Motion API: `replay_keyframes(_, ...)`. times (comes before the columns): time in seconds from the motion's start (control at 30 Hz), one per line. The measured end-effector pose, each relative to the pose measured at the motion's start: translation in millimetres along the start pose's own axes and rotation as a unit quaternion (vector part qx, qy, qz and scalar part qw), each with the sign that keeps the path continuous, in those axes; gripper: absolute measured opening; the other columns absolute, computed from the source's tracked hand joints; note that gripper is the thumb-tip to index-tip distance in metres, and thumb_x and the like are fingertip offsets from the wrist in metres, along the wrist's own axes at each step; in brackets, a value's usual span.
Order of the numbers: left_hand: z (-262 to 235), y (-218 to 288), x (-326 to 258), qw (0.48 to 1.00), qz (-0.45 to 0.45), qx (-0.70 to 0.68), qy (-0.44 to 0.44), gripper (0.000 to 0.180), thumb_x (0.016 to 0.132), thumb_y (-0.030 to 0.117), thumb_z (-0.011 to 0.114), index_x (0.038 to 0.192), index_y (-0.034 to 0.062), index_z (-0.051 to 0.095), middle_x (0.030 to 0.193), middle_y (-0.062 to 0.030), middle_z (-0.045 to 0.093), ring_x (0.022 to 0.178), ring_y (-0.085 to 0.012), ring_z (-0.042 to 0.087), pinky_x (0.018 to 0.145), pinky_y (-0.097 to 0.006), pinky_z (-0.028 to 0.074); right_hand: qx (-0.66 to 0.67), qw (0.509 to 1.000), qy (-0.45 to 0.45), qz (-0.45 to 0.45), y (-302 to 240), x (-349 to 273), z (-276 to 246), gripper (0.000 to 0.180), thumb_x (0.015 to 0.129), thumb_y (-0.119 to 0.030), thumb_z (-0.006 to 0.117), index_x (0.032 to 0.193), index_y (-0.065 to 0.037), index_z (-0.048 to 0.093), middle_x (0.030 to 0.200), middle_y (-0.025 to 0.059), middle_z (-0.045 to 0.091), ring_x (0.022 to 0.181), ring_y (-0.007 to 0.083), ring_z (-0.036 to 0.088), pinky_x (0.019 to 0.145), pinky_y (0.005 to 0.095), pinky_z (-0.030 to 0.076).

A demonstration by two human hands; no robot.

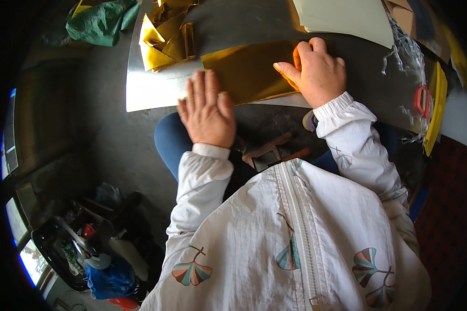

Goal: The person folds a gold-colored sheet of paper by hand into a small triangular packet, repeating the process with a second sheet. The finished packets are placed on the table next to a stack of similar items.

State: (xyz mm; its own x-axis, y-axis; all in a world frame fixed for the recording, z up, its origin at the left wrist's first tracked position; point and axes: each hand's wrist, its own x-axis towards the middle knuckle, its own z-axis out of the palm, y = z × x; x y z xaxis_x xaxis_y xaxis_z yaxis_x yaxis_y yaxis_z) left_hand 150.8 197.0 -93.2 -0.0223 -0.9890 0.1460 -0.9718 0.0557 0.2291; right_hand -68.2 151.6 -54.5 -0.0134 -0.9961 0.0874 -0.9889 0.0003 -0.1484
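Observation:
A strip of shiny gold foil paper lies on the dark tabletop in front of me, along the near edge. My left hand is flat with fingers stretched out, at the left end of the strip. At its right end my right hand is bent, thumb and curled fingers closed on the foil paper, whose edge glows orange between them. Beyond my left hand stands a pile of folded gold foil pieces, some overlapping.
Pale sheets are stacked at the far right of the table. Clear plastic strings, a red-handled tool and a yellow strip lie along the right edge. A green bag is at far left; a black basket stands lower left.

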Motion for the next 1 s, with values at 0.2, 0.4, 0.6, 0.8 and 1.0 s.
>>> replay_keyframes(0.2,-43,-1,7,0.993,0.048,-0.031,0.104,0.055,0.091,0.017,0.05,0.145,0.0083,0.041,0.15,-0.0132,0.041,0.142,-0.0393,0.028,0.114,-0.059,0.012,0.006,1.0,0.024,-0.001,0,-2,2,0.044,0.083,-0.053,0.067,0.088,-0.009,0.06,0.096,0.0085,0.055,0.078,0.0283,0.063,0.074,0.0437,0.044)
replay_keyframes(0.4,-7,69,44,0.969,0.203,-0.14,0.015,0.048,0.095,0.024,0.048,0.141,0.009,0.046,0.146,-0.0101,0.046,0.139,-0.0269,0.037,0.115,-0.047,0.022,0.011,1.0,-0.009,0.018,-3,0,-3,0.039,0.084,-0.047,0.068,0.094,-0.01,0.061,0.1,0.0084,0.057,0.082,0.0292,0.065,0.077,0.0446,0.044)
replay_keyframes(0.6,17,60,45,0.976,0.215,-0.044,0.0,0.051,0.097,0.036,0.043,0.143,0.0156,0.046,0.151,-0.0013,0.04,0.141,-0.0204,0.034,0.116,-0.045,0.018,0.021,1.0,0.001,0.022,-1,-6,3,0.045,0.084,-0.046,0.068,0.105,-0.007,0.06,0.112,0.0115,0.056,0.088,0.0279,0.066,0.084,0.0434,0.043)
replay_keyframes(0.8,16,60,45,0.974,0.226,-0.022,-0.012,0.061,0.093,0.049,0.047,0.143,0.0145,0.045,0.152,-0.003,0.039,0.142,-0.0219,0.032,0.116,-0.047,0.019,0.051,0.996,0.079,-0.001,8,-15,16,0.052,0.086,-0.046,0.066,0.121,-0.008,0.06,0.124,0.0088,0.056,0.095,0.0264,0.064,0.09,0.0415,0.04)
replay_keyframes(1.0,12,61,47,0.972,0.234,-0.004,-0.022,0.08,0.086,0.067,0.048,0.145,0.0128,0.043,0.153,-0.0046,0.037,0.143,-0.0238,0.029,0.116,-0.047,0.018,0.02,0.988,0.147,-0.043,49,-27,29,0.05,0.085,-0.047,0.063,0.125,-0.017,0.062,0.134,0.0024,0.054,0.095,0.0247,0.058,0.096,0.0429,0.034)
